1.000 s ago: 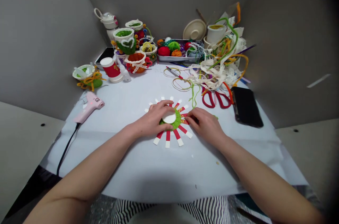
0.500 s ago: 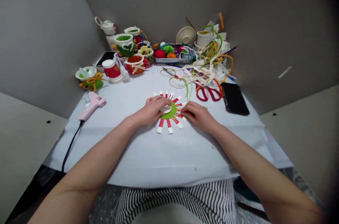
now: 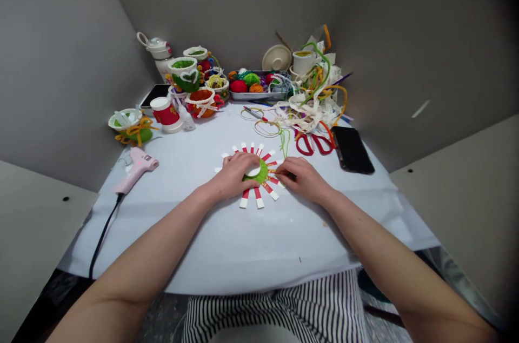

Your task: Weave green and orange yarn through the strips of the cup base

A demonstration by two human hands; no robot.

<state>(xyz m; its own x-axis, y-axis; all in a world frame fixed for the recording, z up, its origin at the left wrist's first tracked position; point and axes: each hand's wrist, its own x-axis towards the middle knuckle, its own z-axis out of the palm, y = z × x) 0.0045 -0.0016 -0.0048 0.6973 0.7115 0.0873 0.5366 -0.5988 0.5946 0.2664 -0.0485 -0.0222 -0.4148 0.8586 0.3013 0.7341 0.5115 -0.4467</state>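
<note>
A paper cup cut into splayed red and white strips (image 3: 259, 197) lies flat on the white-covered table, like a sun. Green yarn (image 3: 263, 172) is wound in a band around its round white base. My left hand (image 3: 234, 174) grips the cut cup from the left, thumb at the near side of the green band and fingers over the far side. On the right, my right hand (image 3: 302, 176) has its fingertips pinched together at the strips. Green yarn trails by that hand, and the fingertips seem closed on a strand, partly hidden.
A pink glue gun (image 3: 137, 169) with a black cord lies left. Red scissors (image 3: 314, 144) and a black phone (image 3: 352, 149) lie right. Behind are yarn-covered cups (image 3: 184, 75), a red paper cup (image 3: 167, 114), a tray of yarn balls (image 3: 259, 96) and tangled yarn (image 3: 308, 111).
The whole view has shifted slightly. My left thumb has come nearer to me along the green band. My right hand remains pinched at the strips, with little change.
</note>
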